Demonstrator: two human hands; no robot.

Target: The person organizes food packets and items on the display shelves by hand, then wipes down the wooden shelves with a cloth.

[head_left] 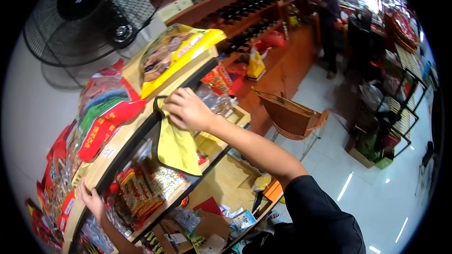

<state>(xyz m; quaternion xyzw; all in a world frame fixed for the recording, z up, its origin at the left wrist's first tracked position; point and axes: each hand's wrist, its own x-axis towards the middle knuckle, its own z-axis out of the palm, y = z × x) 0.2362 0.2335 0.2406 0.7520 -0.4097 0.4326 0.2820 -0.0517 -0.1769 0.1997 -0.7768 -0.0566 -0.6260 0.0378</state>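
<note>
My right hand (189, 109) is closed on a yellow cloth (175, 148) with a dark border, pressing it against the edge of the wooden top shelf (107, 154). Most of the cloth hangs down over the front of the rack. Lower on the left, my left hand (92, 202) grips the same shelf's edge, its fingers curled over the board. Along the top shelf lie a yellow food bag (181, 56), a red and green bag (106, 113) and several more red bags. The yellow bag is just above my right hand.
A black wall fan (89, 16) is at upper left. Packets (146, 183) and an open cardboard box (207, 228) fill lower shelves. A brown chair (292, 113) stands on the tiled floor. Farther back, a person (328, 19) stands by shelves of dark bottles (245, 9).
</note>
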